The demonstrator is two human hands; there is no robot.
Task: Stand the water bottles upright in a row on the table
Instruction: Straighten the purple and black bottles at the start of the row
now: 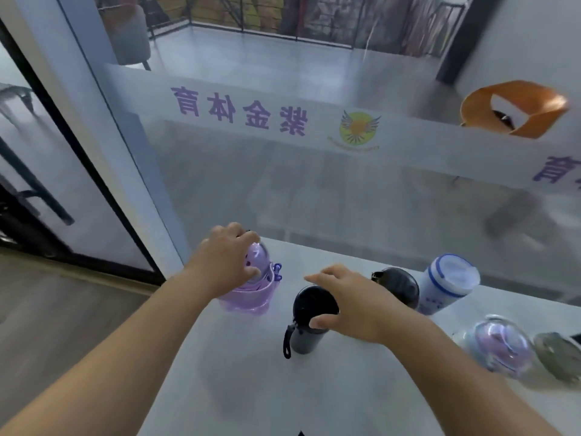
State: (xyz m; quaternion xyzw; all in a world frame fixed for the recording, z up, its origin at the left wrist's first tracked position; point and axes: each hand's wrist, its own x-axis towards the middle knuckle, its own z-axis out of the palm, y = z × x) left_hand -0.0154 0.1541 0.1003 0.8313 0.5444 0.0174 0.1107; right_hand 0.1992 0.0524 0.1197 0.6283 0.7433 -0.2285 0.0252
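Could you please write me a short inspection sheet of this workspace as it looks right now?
Surface: pale table, set against a glass wall.
Job's things: purple bottle, grey bottle, black bottle, white bottle, clear domed bottle, all upright.
Clutter: a round greyish lid at the right edge, partly cut off.
Grippers: left hand grips the purple bottle's top; right hand rests on the grey bottle's cap.
Cables: nothing seen.
Surroundings: orange chair beyond the glass.
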